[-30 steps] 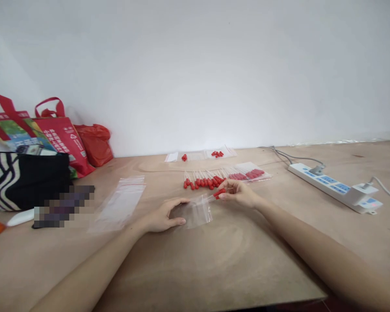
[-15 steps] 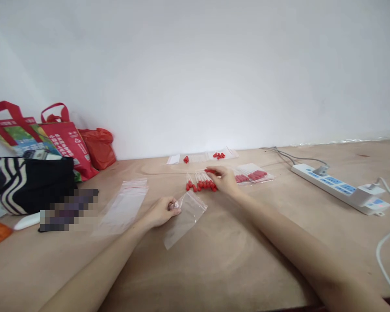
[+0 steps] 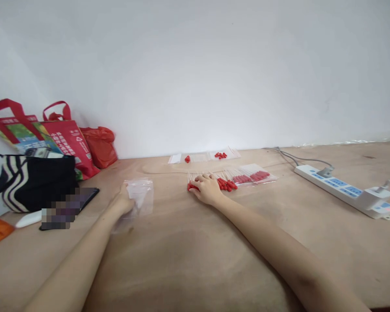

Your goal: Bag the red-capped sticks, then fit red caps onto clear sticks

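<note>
My left hand (image 3: 121,203), smeared by motion, is at the pile of clear zip bags (image 3: 142,195) on the left. Its fingers and thumb close on a thin clear zip bag lying over the pile. My right hand (image 3: 208,190) reaches over a row of thin pale sticks with red heads (image 3: 226,184). Its thumb and curled fingers go round several red heads at the row's left end, partly hiding them. Just right of the row, a clear bag of red-headed sticks (image 3: 258,175) lies flat.
Along the wall lie flat clear bags with red pieces (image 3: 220,155). A white power strip (image 3: 341,188) with plugs and cables is on the right. At left are a phone (image 3: 87,197), a black striped bag (image 3: 45,184), red shopping bags (image 3: 72,145) and a white object (image 3: 29,219).
My left hand has moved left with the clear bag, from the middle to the pile. My right hand has come down and left onto the row, uncovering more red heads at its right.
</note>
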A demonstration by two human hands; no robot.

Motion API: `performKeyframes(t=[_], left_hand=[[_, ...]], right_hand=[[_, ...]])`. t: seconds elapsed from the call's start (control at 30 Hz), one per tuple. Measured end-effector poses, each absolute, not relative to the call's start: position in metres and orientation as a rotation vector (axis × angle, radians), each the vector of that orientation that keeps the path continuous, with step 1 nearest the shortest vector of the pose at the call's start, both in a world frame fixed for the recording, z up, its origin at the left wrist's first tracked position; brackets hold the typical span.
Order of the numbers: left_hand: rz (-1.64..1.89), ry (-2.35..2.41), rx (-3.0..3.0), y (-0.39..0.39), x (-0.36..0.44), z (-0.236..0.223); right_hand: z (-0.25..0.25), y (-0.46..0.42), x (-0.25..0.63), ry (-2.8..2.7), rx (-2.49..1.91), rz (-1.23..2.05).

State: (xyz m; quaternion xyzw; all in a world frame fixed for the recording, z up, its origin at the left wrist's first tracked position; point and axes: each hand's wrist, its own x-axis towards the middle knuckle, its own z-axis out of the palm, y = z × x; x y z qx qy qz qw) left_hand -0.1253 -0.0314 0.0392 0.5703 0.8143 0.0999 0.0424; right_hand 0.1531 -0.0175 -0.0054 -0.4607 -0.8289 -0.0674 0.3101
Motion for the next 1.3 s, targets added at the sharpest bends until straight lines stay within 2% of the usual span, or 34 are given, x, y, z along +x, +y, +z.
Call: performKeyframes(t=[0.17, 0.3, 0.47, 0.7, 0.97, 1.1, 1.3], left_hand=[[0.272, 2.681, 1.945, -0.041, -0.112, 0.039], [0.51, 2.733, 2.193, -0.04, -0.096, 0.028], [0.819, 2.254, 2.483, -0.041, -0.062, 0.003], [0.849, 1.629, 2.681, -0.047, -0.037, -0.015], [0.834, 1.607, 2.593, -0.045, -0.041, -0.015], [0.842, 1.602, 2.589, -0.046, -0.04, -0.014], [0.854, 1.567, 2.595, -0.047, -0.039, -0.014]], right_hand=[[-0.008, -0.027, 0.184, -2.048, -1.344, -0.252], [-0.019, -0.033, 0.24, -1.929, -1.483, -0.361], [-0.025, -0.036, 0.307, -1.917, -1.526, -0.411], [-0.028, -0.033, 0.367, -1.919, -1.672, -0.43], [-0.036, -0.024, 0.376, -1.844, -1.685, -0.434], [-0.028, -0.024, 0.369, -1.467, -1.626, -0.352], [0.006, -0.035, 0.351, -1.003, -1.301, -0.066]])
